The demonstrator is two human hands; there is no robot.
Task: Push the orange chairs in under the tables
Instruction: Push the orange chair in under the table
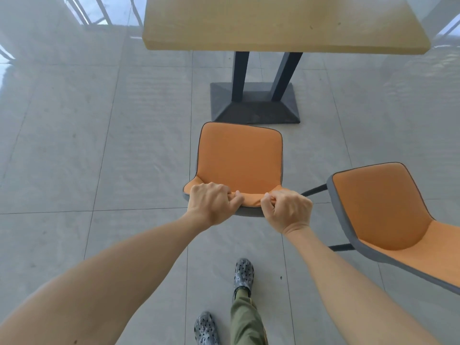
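Observation:
An orange chair (240, 158) with a grey shell stands in front of me, its seat facing the table. My left hand (211, 204) grips the top edge of its backrest on the left. My right hand (288, 210) grips the same edge on the right. The chair's front edge sits just short of the dark table base (254, 108). The pale wooden tabletop (283, 23) lies beyond, and the seat is not under it. A second orange chair (388, 215) stands to the right, turned at an angle, apart from my hands.
Grey floor tiles (99, 145) spread to the left of the chair. Two dark table legs (240, 75) rise from the base. My feet in patterned clogs (244, 273) stand behind the chair. Window frames (99, 11) show at the far left.

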